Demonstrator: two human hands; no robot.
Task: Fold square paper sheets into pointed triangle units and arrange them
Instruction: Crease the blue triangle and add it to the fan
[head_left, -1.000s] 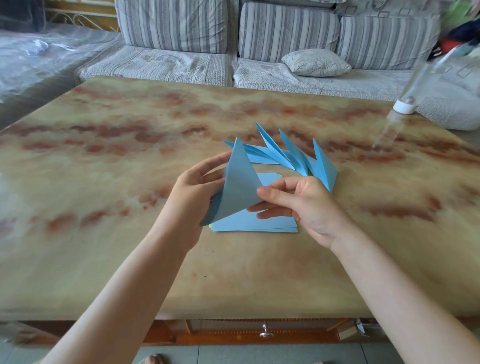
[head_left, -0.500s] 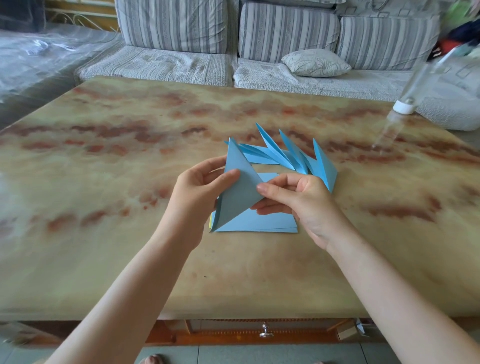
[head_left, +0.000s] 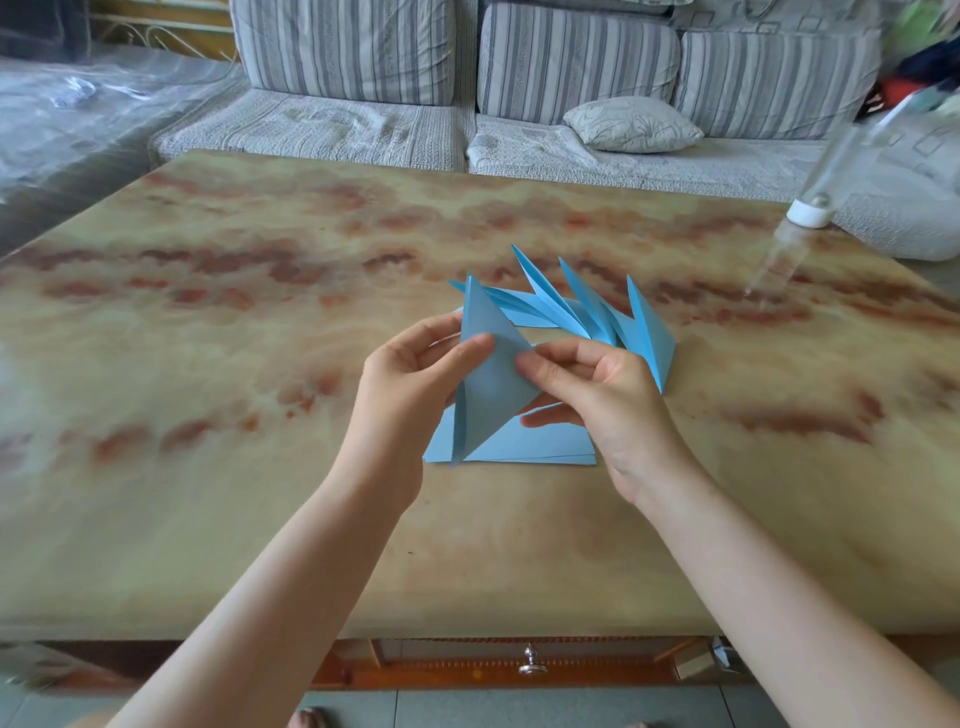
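A blue folded paper unit (head_left: 488, 384) stands pointed tip up above the table, held between both hands. My left hand (head_left: 405, 395) pinches its left side, thumb across the front. My right hand (head_left: 597, 400) pinches its right edge with thumb and forefinger. Under the hands lies a flat stack of blue square sheets (head_left: 530, 447). Behind them, several finished blue pointed units (head_left: 597, 317) lean together in a row, tips up.
The marble-patterned table (head_left: 260, 364) has a drawer knob (head_left: 530, 665) at its front edge. A clear bottle with a white cap (head_left: 808, 213) stands at the far right. A striped sofa (head_left: 467, 78) with a cushion sits behind the table.
The held paper has narrowed into a tighter pointed shape. My left thumb has slid across its front, and my right fingers have moved up to pinch the right edge.
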